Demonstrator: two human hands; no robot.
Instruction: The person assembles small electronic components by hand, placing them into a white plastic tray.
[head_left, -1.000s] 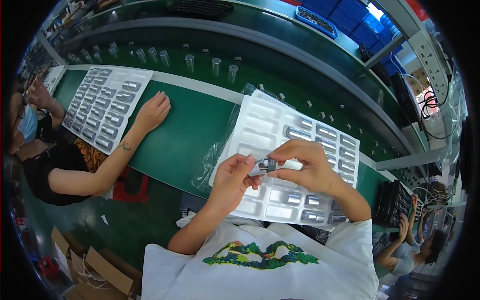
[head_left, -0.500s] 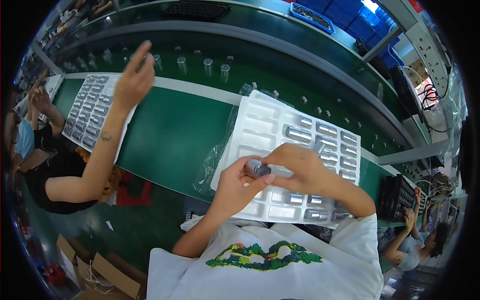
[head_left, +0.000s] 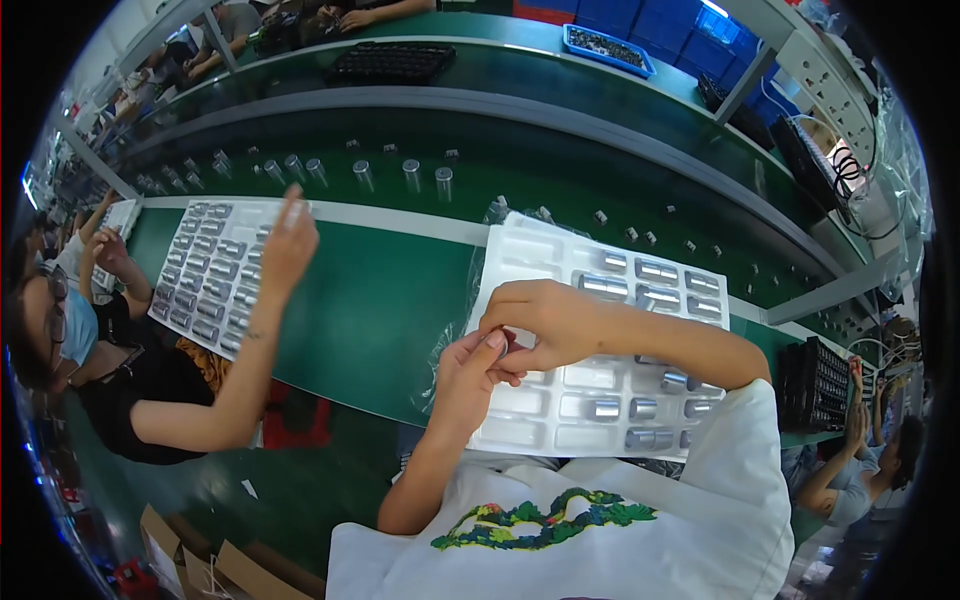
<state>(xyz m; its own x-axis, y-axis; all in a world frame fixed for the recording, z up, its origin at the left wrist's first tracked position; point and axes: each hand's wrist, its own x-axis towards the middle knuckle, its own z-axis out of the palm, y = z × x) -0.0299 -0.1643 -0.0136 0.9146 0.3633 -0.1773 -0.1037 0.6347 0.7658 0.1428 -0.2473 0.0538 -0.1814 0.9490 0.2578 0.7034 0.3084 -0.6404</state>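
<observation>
My left hand (head_left: pixel 464 388) is closed around a silver metal cylinder (head_left: pixel 504 347), which the fingers almost wholly cover. Over it bends my right hand (head_left: pixel 540 318), its fingertips closed at the cylinder's upper end; whether they pinch a separate small part is hidden. Both hands are above a white plastic tray (head_left: pixel 513 252) with moulded slots. Silver cylinders (head_left: pixel 603 286) lie in several slots on its right side, while the left column is bare. My right forearm hides part of the tray's middle.
Beyond the tray runs a green conveyor belt (head_left: pixel 400 130) with standing cylinders (head_left: pixel 412 176) and small metal parts (head_left: pixel 601 217). At left, a co-worker's hand (head_left: pixel 290 250) is raised beside another filled tray (head_left: pixel 262 212). A black crate (head_left: pixel 812 385) stands at right; a metal post (head_left: pixel 835 287) rises nearby.
My right hand has closed over the top of the cylinder, which showed plainly before. A cylinder that stood tilted in the tray now lies flatter. The co-worker's hand has come down.
</observation>
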